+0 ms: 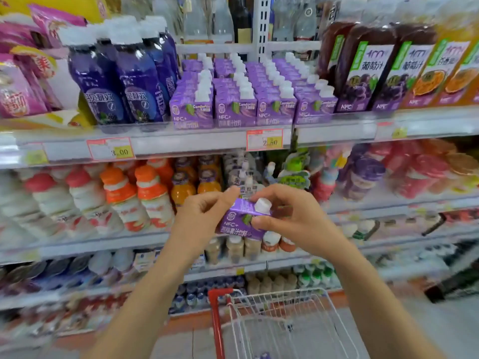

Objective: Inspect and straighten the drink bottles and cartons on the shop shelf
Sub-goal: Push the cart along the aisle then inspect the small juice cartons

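Observation:
I hold a small purple juice carton [239, 224] with a white cap in front of the shelves, tilted to the left. My left hand [204, 216] grips its left side. My right hand [290, 216] pinches its right side, thumb on the front and fingers by the cap. Rows of the same purple cartons [234, 110] stand upright on the shelf above, between dark blue bottles [121, 81] at the left and tall grape juice cartons [363, 73] at the right.
The shelf edge [181, 145] carries price tags. Lower shelves hold orange-capped and red-capped bottles [145, 198] and small yoghurt drinks. A wire shopping cart [280, 322] with a red handle stands below my hands. Pink snack bags [18, 81] sit at the far left.

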